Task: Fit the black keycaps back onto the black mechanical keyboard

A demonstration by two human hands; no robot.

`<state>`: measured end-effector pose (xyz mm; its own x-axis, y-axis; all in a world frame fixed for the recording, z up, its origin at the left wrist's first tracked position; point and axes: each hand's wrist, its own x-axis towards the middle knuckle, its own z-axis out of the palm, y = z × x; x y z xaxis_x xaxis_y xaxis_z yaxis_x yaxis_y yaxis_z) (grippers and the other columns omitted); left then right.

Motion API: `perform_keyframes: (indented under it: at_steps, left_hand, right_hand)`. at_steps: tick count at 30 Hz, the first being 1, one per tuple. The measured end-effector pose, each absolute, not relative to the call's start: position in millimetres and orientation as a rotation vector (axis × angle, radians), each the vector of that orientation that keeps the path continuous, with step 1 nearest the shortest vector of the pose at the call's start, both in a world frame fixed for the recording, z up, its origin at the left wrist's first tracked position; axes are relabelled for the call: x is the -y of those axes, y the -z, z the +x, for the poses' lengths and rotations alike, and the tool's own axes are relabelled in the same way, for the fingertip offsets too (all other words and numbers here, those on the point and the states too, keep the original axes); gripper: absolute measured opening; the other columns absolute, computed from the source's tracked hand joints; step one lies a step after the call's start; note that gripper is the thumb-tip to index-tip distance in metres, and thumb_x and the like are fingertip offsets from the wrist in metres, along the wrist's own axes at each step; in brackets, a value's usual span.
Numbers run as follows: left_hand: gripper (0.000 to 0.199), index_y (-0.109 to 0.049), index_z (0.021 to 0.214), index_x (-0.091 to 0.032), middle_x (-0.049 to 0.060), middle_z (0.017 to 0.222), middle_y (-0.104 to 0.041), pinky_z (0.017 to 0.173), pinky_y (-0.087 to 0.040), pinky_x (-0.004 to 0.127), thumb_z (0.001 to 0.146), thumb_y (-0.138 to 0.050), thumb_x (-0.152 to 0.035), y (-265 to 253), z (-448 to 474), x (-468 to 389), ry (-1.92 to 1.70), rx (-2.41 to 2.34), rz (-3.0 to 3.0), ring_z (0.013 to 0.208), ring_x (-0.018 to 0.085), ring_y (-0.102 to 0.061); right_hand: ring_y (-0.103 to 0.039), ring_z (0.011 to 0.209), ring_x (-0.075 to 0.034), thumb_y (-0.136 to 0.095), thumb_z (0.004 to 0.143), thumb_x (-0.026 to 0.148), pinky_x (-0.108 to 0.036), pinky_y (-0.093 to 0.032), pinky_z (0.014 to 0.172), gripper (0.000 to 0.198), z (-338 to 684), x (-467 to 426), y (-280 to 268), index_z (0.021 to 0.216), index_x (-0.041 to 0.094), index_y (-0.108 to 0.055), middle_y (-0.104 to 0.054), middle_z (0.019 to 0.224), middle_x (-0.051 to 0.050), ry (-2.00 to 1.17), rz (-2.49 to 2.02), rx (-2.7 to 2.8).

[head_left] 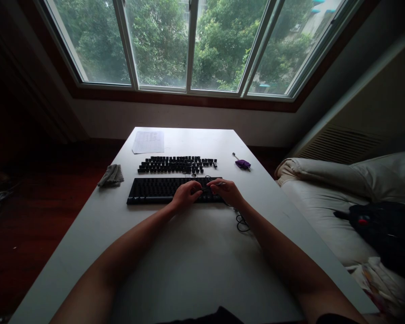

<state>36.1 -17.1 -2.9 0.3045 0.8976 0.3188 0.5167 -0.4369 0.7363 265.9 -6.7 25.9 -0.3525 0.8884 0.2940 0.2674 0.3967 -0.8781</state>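
A black keyboard [151, 191] lies lengthwise across the white table, both my hands over its right half. My left hand [186, 194] rests on it with fingers curled and fingertips drawn together; whatever they hold, if anything, is too small to name. Just to the right, my right hand [228, 192] pinches something thin and metallic-looking above the keys. The fingertips of the two hands almost meet. Behind the keyboard, several loose black keycaps [170, 165] are laid out in rows. A thin black cable [242, 223] lies coiled beside my right wrist.
On the white table [195, 252], a grey cloth [111, 176] lies at the left edge and printed paper [149, 142] at the back left. A purple object [243, 164] with a thin stick sits at the right. A bed [310, 202] with a dark bag [388, 229] stands alongside.
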Motion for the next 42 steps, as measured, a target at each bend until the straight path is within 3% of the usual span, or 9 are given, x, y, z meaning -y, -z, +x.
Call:
perform_keyframes:
  at_steps: [17,28,42]
  left_hand:
    - [0.013,-0.066,0.099,-0.023,-0.001,0.087,-0.069,0.071,-0.047,0.024,0.086,-0.065,-0.028,4,35,18,-0.992,-1.179,2.111,0.076,0.013,-0.061]
    - [0.027,-0.070,0.117,-0.029,0.003,0.114,-0.064,0.077,-0.049,0.026,0.094,-0.056,-0.028,9,31,15,-0.926,-1.157,2.255,0.084,0.014,-0.063]
    - [0.025,-0.069,0.115,-0.029,0.003,0.110,-0.062,0.076,-0.048,0.026,0.094,-0.056,-0.028,8,33,16,-0.923,-1.196,2.250,0.081,0.014,-0.062]
  right_hand:
    - [-0.063,0.063,-0.015,-0.068,0.086,0.049,-0.027,-0.052,0.061,0.035,263,7,-15,0.101,0.019,-0.077,-0.072,0.080,-0.005,-1.002,-0.984,1.840]
    - [-0.062,0.065,-0.015,-0.068,0.086,0.048,-0.027,-0.052,0.062,0.034,261,8,-17,0.102,0.019,-0.076,-0.070,0.076,-0.003,-1.051,-0.977,1.853]
    - [-0.061,0.063,-0.014,-0.069,0.086,0.049,-0.027,-0.051,0.061,0.036,262,8,-15,0.102,0.018,-0.076,-0.069,0.073,-0.003,-1.083,-0.994,1.805]
